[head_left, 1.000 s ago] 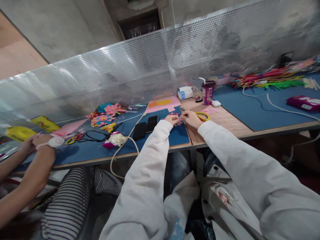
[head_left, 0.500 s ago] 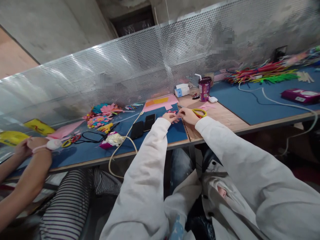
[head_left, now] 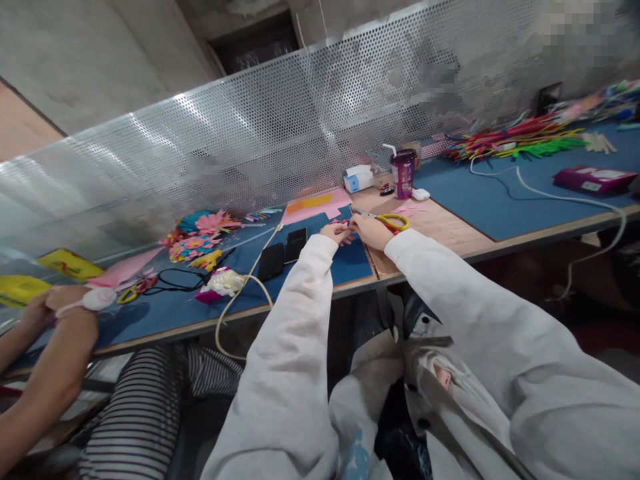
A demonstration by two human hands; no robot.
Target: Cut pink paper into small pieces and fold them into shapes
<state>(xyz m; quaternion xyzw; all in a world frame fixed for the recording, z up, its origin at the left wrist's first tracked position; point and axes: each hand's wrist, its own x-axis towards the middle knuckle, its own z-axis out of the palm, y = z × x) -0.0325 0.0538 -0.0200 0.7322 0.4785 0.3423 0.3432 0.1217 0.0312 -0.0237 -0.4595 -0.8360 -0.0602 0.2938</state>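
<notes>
My left hand (head_left: 337, 233) and my right hand (head_left: 372, 232) meet over the blue mat (head_left: 359, 259) near the table's front edge. Fingers of both are pinched together around a small pinkish-red piece (head_left: 343, 222) that looks like paper; the fingers cover most of it. Just beside my right hand lie scissors with yellow handles (head_left: 394, 221). Behind my hands is a pink paper sheet (head_left: 295, 212) with an orange piece (head_left: 315, 203) on top. Two dark phones lie side by side left of my left hand, the nearer being a black phone (head_left: 271, 261).
A purple cup (head_left: 403, 175) with a straw and a tissue pack (head_left: 359, 179) stand behind. Leftward are paper flowers (head_left: 194, 248), a cable (head_left: 223, 320) hanging over the edge, and a co-worker's hands (head_left: 56, 303). Colourful pipe cleaners (head_left: 520, 141) lie right, beneath a perforated metal screen (head_left: 250, 133).
The view has shifted slightly, so things sit a little further left. My hands stay together over the mat, and my right hand has turned a little, fingers closer to my left.
</notes>
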